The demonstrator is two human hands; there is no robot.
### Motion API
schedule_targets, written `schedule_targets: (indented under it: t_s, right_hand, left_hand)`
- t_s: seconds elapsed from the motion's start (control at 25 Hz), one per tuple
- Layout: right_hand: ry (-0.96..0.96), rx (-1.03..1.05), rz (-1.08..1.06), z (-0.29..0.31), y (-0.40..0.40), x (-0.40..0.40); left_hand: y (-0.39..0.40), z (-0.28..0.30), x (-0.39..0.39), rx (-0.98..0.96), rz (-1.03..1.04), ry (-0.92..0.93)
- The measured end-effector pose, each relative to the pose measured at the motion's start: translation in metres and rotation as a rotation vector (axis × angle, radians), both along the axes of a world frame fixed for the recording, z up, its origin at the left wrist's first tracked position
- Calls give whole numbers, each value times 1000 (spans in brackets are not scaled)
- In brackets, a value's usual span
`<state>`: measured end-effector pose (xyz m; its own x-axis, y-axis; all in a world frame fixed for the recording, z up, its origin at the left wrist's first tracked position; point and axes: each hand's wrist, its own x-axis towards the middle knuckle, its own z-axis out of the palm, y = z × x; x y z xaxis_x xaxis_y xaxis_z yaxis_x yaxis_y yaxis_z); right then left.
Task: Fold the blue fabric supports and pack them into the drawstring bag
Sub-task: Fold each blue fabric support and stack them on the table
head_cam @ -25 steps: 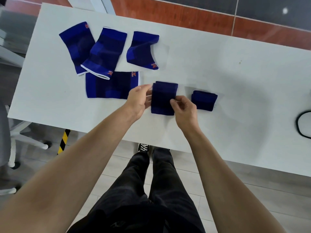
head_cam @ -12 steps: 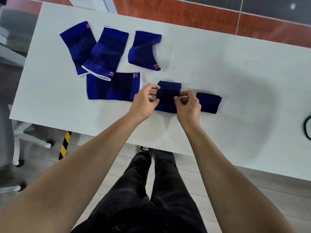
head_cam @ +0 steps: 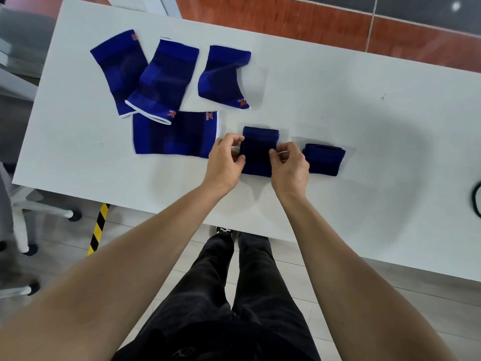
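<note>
A folded dark blue support (head_cam: 259, 151) lies on the white table (head_cam: 364, 126) between my hands. My left hand (head_cam: 225, 161) pinches its left edge and my right hand (head_cam: 289, 162) pinches its right edge. Just right of my right hand lies another folded support (head_cam: 325, 158). Several unfolded blue supports lie at the far left: a flat one (head_cam: 174, 134) beside my left hand, two overlapping ones (head_cam: 166, 79) (head_cam: 117, 71), and a curved one (head_cam: 222, 76). Only a black curved edge (head_cam: 476, 199) shows at the right border; what it belongs to is unclear.
The table's near edge runs just below my wrists. White chair legs (head_cam: 39, 207) and black-and-yellow floor tape (head_cam: 99, 230) sit at the lower left. Bare tabletop stretches to the right of the folded pieces.
Both hands have closed in on the sides of the middle support, which now looks narrower and more compact. The camera view shifted slightly.
</note>
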<state>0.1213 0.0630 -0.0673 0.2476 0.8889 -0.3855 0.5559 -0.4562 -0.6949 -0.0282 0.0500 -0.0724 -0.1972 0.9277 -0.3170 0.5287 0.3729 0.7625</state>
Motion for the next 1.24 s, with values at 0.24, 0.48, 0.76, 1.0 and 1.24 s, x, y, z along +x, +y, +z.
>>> schedule_targets:
  t_s: [0.24,0.48,0.76,1.0,1.24]
  right_hand:
    - [-44,-18,-3,-4,0,-4]
    - [-74,11,-7,-4,-2,-6]
    - [-39,222,32,-6,-21,7]
    - [-308,240,501,-24,-63,18]
    - [-369,217,479,-21,-52,11]
  left_hand:
    - [-1,2,0,-3,54,1]
    - [2,0,5,-7,79,63]
    - [-8,-3,6,27,59,90]
    - [-47,0,1,59,-305,282]
    - [-31,-2,0,-27,-364,352]
